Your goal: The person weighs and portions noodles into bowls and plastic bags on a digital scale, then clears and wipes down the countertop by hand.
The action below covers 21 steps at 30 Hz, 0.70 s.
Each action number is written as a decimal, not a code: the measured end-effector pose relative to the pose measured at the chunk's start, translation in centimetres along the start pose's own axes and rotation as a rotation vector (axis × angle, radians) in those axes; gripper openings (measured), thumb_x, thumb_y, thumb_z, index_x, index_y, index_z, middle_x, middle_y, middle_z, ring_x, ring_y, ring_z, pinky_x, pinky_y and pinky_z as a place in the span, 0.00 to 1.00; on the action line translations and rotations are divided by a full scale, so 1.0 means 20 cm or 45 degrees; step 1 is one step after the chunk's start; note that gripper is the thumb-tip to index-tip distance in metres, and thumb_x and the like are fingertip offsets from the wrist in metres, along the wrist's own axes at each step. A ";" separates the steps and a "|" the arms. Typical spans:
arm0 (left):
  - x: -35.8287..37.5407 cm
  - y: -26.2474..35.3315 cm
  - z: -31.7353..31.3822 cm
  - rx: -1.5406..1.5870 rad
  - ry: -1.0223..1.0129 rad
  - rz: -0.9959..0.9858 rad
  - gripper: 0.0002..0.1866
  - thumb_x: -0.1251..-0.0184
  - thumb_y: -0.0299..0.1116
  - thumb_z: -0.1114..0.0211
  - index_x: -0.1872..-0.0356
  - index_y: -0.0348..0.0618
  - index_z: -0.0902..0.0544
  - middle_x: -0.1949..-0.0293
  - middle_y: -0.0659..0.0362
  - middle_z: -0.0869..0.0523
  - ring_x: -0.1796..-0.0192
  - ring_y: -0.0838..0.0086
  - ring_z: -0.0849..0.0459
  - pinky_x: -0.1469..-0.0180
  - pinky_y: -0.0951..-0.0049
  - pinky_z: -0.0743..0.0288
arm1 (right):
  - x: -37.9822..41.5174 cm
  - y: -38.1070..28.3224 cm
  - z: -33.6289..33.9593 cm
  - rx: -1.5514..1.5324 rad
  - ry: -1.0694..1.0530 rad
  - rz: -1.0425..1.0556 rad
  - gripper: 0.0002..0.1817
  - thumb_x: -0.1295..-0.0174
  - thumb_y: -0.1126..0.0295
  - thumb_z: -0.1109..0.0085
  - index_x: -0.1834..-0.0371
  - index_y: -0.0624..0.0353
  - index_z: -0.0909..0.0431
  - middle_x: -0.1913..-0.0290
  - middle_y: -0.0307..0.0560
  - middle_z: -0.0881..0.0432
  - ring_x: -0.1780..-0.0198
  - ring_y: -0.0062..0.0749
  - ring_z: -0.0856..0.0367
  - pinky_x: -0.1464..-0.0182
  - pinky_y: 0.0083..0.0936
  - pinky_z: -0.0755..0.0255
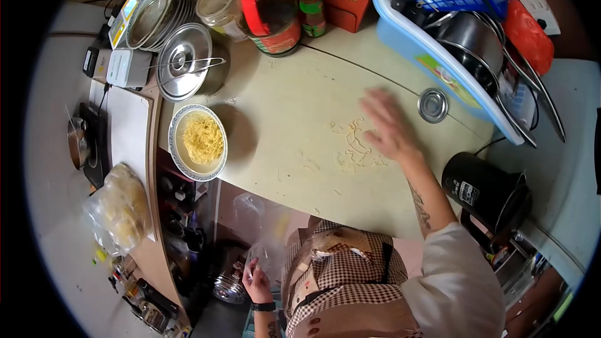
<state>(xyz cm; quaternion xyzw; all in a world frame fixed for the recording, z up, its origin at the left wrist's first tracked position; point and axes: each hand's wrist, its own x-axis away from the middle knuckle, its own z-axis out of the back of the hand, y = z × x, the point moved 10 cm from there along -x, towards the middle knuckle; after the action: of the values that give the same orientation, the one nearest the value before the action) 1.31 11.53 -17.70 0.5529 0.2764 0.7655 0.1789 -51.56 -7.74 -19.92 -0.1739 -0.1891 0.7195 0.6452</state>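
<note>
Thin noodle scraps (355, 144) lie scattered on the pale tabletop (275, 119). Just right of them is my right hand (385, 126), slightly blurred, fingers spread, holding nothing. My left hand (255, 281) is low, below the table's front edge, with its fingers closed on a clear plastic bag (266, 247) that hangs beside the checked apron. A patterned bowl (177, 153) at the table's left edge holds yellow noodles (202, 138).
A lidded steel pot (183, 62), stacked bowls, a red-capped bottle (275, 25) and a small jar (312, 9) line the back left. At the right are a small round lid (432, 105), a blue bin (432, 62) with pans and a black container (482, 191).
</note>
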 end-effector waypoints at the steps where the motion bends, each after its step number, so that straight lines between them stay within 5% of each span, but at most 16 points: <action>1: 0.00 -0.01 0.00 0.007 -0.002 0.000 0.15 0.28 0.31 0.38 0.45 0.36 0.20 0.83 0.70 0.32 0.86 0.86 0.40 0.84 0.82 0.51 | 0.08 0.11 -0.02 0.070 0.119 -0.158 0.43 0.39 0.55 0.35 0.24 0.66 0.40 0.21 0.62 0.44 0.20 0.53 0.48 0.19 0.48 0.53; 3: -0.01 -0.05 0.00 0.012 -0.010 -0.001 0.15 0.28 0.31 0.38 0.45 0.36 0.19 0.83 0.70 0.32 0.86 0.86 0.40 0.84 0.82 0.52 | 0.11 0.11 -0.06 0.250 0.130 -0.291 0.43 0.38 0.55 0.37 0.24 0.66 0.42 0.21 0.63 0.45 0.19 0.55 0.49 0.20 0.50 0.53; 7: -0.01 -0.10 0.00 0.078 -0.014 0.003 0.14 0.28 0.30 0.39 0.46 0.37 0.19 0.83 0.71 0.32 0.86 0.86 0.40 0.84 0.81 0.52 | -0.08 -0.25 -0.21 -0.204 -0.096 0.070 0.41 0.35 0.53 0.39 0.26 0.69 0.39 0.21 0.62 0.44 0.19 0.55 0.48 0.20 0.51 0.53; 10: 0.03 -0.09 0.01 0.023 0.018 -0.011 0.13 0.28 0.29 0.40 0.46 0.36 0.19 0.84 0.71 0.32 0.86 0.86 0.40 0.83 0.81 0.52 | -0.44 -0.14 -0.09 -0.064 0.115 0.208 0.41 0.35 0.52 0.40 0.26 0.69 0.39 0.21 0.61 0.44 0.22 0.58 0.45 0.20 0.46 0.49; 12: 0.07 -0.09 0.01 -0.009 0.060 0.003 0.14 0.30 0.30 0.38 0.47 0.36 0.18 0.82 0.73 0.33 0.83 0.89 0.40 0.80 0.84 0.51 | -0.68 -0.01 -0.05 -0.060 0.240 0.056 0.38 0.31 0.51 0.45 0.26 0.68 0.38 0.23 0.62 0.41 0.22 0.57 0.45 0.20 0.45 0.49; 17: 0.09 -0.21 0.07 0.076 0.120 0.077 0.15 0.29 0.29 0.41 0.45 0.35 0.19 0.83 0.71 0.32 0.86 0.86 0.39 0.83 0.82 0.51 | -0.68 -0.13 -0.22 0.121 0.021 0.307 0.38 0.31 0.49 0.44 0.27 0.66 0.37 0.24 0.59 0.38 0.21 0.50 0.44 0.19 0.42 0.49; 21: 0.10 -0.23 0.03 0.070 0.118 0.094 0.15 0.29 0.29 0.40 0.45 0.35 0.19 0.82 0.70 0.31 0.84 0.86 0.38 0.82 0.82 0.49 | -0.57 -0.37 -0.29 -0.224 -0.323 0.515 0.38 0.35 0.55 0.37 0.26 0.64 0.36 0.23 0.55 0.38 0.20 0.46 0.45 0.19 0.40 0.49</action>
<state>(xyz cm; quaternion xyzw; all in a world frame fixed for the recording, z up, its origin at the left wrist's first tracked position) 1.11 16.43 -18.84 0.5315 0.2847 0.7884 0.1222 -41.07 -18.05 -21.18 -0.1721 -0.2917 0.8308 0.4417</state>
